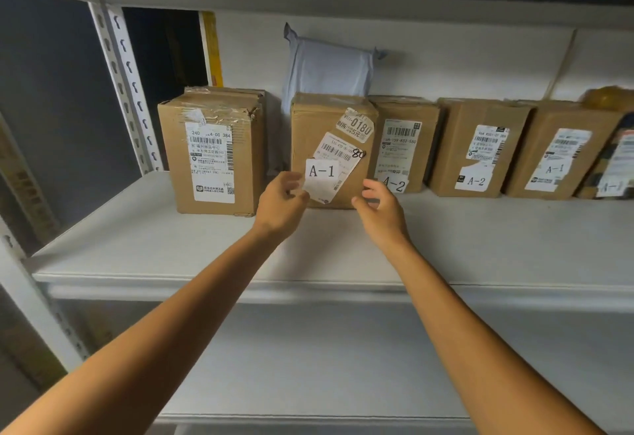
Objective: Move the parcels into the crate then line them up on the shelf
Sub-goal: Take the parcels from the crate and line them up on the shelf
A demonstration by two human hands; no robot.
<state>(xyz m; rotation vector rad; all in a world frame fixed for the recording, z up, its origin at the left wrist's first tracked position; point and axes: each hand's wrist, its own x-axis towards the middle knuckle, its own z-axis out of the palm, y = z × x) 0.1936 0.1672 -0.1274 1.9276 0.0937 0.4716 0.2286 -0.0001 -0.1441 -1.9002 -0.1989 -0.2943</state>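
Several brown cardboard parcels stand in a row at the back of the white shelf (206,252). The middle one, a box labelled A-1 (322,125), is right in front of me. My left hand (281,208) is at its lower left corner and my right hand (379,211) at its lower right corner. The fingers of both are loosely curled beside the box and grip nothing. To the left a taller box (212,153) stands a little apart. To the right stand an A-2 box (401,146), a second A-2 box (477,149) and another A-1 box (562,153). No crate is in view.
A grey poly mailer (329,67) leans on the wall behind the middle box. A dark parcel (614,167) sits at the far right edge. The slotted metal upright (127,84) bounds the shelf on the left. A lower shelf board (308,366) lies under my forearms.
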